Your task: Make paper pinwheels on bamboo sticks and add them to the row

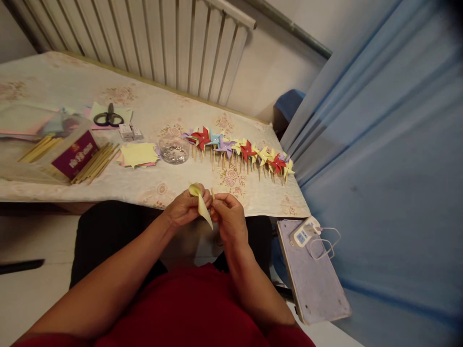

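In front of the table edge, my left hand (186, 207) pinches a yellow paper pinwheel (203, 208), its blades partly folded and one point hanging down. Close beside it, my right hand (230, 215) is closed on a thin wooden stick (212, 193), whose tip shows above the fingers. Whether stick and paper touch is hidden by the fingers. Beyond my hands, a clear round dish (174, 150) holds small metal pins. Finished pinwheels (248, 150) in red, yellow, purple and blue lie in a row on sticks to the right of the dish.
A stack of yellow paper pieces (139, 154) lies left of the dish, with small boxes (129, 132) and black scissors (109, 116) behind. Wooden sticks (96, 163) lie against a clear container (39, 166). At right, a white power adapter (306, 232) rests on a small stand (318, 284).
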Tool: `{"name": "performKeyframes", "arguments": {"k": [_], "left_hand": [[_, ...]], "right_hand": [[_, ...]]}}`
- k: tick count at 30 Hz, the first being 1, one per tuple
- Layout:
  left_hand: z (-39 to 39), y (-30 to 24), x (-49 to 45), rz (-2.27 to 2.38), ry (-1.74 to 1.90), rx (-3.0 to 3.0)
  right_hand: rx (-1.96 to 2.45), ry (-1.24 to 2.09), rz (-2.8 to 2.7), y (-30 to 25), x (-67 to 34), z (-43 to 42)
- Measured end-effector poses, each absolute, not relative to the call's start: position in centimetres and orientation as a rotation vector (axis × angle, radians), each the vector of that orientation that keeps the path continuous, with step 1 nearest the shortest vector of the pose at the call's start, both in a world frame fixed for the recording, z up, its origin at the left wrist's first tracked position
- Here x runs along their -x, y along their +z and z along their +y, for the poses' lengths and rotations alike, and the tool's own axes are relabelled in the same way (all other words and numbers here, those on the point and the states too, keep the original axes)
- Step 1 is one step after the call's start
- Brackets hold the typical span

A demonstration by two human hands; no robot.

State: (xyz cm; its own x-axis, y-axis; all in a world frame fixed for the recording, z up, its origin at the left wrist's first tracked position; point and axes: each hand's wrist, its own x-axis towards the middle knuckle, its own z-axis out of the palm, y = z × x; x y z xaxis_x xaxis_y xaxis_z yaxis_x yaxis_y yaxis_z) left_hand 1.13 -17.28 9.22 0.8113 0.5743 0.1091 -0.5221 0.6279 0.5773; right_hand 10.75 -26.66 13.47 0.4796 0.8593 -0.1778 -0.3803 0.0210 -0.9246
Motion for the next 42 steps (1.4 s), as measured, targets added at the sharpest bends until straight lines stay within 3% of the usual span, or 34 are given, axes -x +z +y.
{"name": "performKeyframes", "arguments": {"k": [42], "left_hand": [[-17.3,9.0,-0.7,0.174,0.671,-0.604]], "right_hand": [[1.270,1.007,-0.535,14.2,-8.7,-27.1]]}}
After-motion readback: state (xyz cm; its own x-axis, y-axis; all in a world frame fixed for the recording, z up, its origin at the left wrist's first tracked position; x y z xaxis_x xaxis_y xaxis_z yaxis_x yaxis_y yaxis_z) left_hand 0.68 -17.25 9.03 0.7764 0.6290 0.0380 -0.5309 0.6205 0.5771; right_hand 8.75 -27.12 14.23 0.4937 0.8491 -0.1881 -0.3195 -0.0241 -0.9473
